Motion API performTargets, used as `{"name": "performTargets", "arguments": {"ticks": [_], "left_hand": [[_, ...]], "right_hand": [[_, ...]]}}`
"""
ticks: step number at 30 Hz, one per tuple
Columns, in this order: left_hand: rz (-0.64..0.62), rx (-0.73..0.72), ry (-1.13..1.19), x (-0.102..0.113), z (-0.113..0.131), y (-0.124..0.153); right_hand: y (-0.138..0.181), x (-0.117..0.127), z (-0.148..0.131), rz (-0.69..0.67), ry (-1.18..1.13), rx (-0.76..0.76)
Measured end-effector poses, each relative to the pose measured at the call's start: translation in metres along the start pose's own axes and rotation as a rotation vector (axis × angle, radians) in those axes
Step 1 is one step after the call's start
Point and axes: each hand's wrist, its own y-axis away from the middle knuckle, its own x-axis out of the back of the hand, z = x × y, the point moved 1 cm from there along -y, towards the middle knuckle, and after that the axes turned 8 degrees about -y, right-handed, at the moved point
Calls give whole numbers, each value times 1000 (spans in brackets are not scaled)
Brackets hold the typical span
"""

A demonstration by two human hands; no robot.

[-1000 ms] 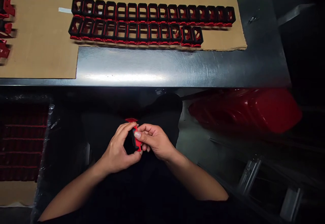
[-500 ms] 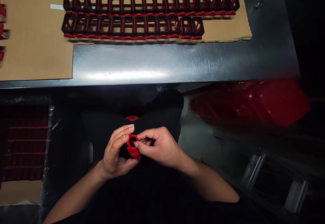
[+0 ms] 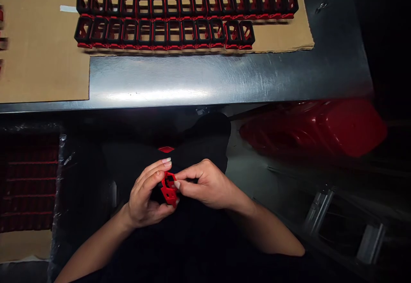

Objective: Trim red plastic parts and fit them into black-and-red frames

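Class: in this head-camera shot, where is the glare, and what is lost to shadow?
Head view: a glare streak crosses the brushed steel tabletop; the large glossy red object at right sinks into shadow; the red plastic part between left hand and right hand reads sharply.

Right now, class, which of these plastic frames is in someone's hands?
The red frame pinched between the left hand and the right hand; the black-and-red others stand in two rows on the cardboard.

One camera is worn on the head, aimed forward and down; left hand (image 3: 144, 195) and right hand (image 3: 207, 184) are framed close, steel table (image 3: 224, 79) beyond.
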Motion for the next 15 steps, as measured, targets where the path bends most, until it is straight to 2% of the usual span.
{"name": "performTargets", "arguments": {"ticks": [5, 11, 15], "left_hand": [[-8, -8, -35, 1, 0, -1], [-14, -63, -82, 1, -1, -1], [-34, -37, -48, 2, -2, 0]], "right_hand": [[0, 3, -2, -28, 3, 4], [-1, -2, 2, 47, 81, -8], [0, 2, -1, 0, 86, 37]]}}
